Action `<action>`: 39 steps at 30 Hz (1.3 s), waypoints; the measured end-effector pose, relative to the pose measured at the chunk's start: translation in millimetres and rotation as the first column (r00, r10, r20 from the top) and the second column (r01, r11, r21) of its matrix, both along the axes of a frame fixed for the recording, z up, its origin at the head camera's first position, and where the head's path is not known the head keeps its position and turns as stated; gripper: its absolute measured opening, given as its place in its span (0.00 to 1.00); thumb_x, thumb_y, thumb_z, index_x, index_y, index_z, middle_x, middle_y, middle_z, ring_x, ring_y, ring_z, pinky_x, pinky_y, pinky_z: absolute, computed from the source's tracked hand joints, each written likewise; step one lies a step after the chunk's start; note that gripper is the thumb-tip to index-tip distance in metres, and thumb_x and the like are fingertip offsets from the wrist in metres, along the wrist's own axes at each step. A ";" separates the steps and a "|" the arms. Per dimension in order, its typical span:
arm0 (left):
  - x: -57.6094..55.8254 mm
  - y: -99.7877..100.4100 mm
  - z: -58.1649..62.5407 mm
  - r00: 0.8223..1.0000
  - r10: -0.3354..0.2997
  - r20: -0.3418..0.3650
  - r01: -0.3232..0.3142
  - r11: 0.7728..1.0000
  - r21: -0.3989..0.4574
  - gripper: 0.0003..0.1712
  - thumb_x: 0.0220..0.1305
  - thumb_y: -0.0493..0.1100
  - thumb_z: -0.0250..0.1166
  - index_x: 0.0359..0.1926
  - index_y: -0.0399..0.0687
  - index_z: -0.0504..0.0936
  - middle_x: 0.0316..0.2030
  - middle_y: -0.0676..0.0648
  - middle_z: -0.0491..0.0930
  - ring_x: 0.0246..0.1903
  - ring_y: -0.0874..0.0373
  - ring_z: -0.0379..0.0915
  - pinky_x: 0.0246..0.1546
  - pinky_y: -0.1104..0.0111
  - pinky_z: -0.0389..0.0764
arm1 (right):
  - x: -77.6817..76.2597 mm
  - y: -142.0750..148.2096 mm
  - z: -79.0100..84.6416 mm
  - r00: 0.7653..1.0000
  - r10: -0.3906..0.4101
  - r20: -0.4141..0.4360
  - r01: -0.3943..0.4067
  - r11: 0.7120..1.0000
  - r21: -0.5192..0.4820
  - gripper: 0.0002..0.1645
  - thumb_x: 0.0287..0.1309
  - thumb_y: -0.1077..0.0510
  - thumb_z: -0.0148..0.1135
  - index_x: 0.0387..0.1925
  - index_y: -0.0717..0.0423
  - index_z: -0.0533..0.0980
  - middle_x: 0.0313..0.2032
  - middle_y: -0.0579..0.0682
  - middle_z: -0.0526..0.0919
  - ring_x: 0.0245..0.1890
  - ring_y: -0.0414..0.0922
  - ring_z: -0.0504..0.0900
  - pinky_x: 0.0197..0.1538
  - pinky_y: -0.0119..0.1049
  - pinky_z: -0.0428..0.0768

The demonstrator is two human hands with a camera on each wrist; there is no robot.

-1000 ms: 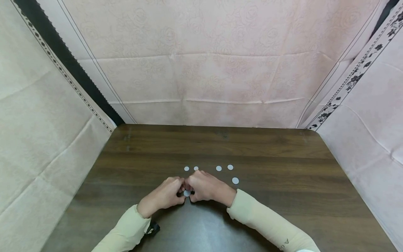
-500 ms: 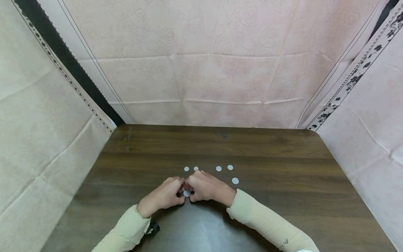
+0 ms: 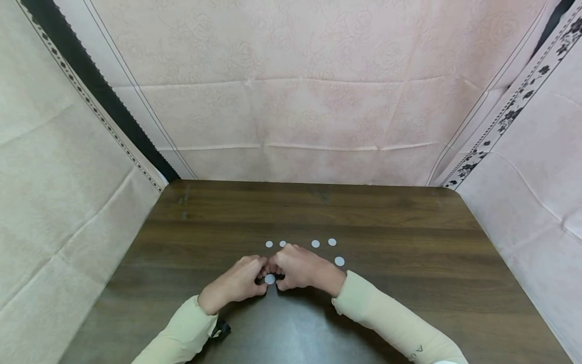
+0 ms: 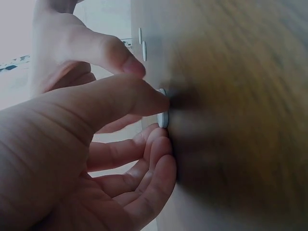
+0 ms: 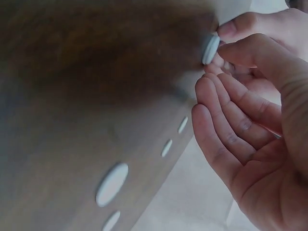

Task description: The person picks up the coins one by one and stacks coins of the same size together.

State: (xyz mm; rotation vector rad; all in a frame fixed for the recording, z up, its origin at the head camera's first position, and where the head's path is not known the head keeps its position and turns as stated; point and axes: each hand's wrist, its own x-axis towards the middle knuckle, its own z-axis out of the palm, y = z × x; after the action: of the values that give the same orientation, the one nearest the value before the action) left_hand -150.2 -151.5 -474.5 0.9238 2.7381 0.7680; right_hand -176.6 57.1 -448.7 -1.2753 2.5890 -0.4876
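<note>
We see the right hand [image 3: 302, 268] has eased slightly off the white disc [image 3: 270, 279], fingers loosely apart, while the left hand [image 3: 241, 278] pinches it on the table [image 3: 409, 283], probably now steadying it alone.

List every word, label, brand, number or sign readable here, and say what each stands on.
No text can be read for certain.
Right sleeve: small dark, letter-like marks, too small to read.
Black item by the left sleeve: too small to tell whether it bears lettering.
White discs: no writing visible.
Cloth border at right in the head view: floral ornament, not writing.
</note>
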 end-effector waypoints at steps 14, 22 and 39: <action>0.4 -0.2 0.4 1.000 -0.002 -0.012 0.002 1.000 0.023 0.10 0.55 0.30 0.72 0.34 0.44 0.80 0.29 0.52 0.76 0.31 0.67 0.66 0.34 0.74 0.74 | -2.9 31.0 9.3 0.998 -0.065 0.006 0.065 0.997 0.031 0.11 0.51 0.60 0.78 0.37 0.55 0.86 0.34 0.46 0.89 0.33 0.31 0.82 0.38 0.26 0.81; 1.6 0.3 2.5 0.999 -0.042 0.006 0.042 0.999 0.001 0.14 0.59 0.33 0.73 0.46 0.44 0.81 0.33 0.51 0.79 0.35 0.61 0.73 0.36 0.71 0.78 | -6.7 49.5 18.5 0.993 -0.109 0.047 0.108 0.994 0.036 0.12 0.55 0.59 0.77 0.41 0.57 0.86 0.37 0.50 0.90 0.38 0.38 0.87 0.43 0.31 0.85; 7.2 3.4 5.6 0.999 -0.040 0.021 0.040 0.999 -0.029 0.11 0.63 0.34 0.70 0.44 0.49 0.79 0.32 0.51 0.78 0.35 0.62 0.66 0.35 0.70 0.72 | -12.7 95.6 22.4 0.984 -0.178 0.022 0.178 0.984 0.002 0.11 0.51 0.61 0.79 0.36 0.60 0.85 0.33 0.50 0.89 0.34 0.39 0.86 0.40 0.32 0.84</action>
State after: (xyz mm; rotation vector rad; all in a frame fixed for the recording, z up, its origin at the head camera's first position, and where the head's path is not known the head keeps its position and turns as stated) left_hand -143.0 -148.1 -468.9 0.9560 2.6970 0.7246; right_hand -189.4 152.7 -426.3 -1.0365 2.6973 -0.5303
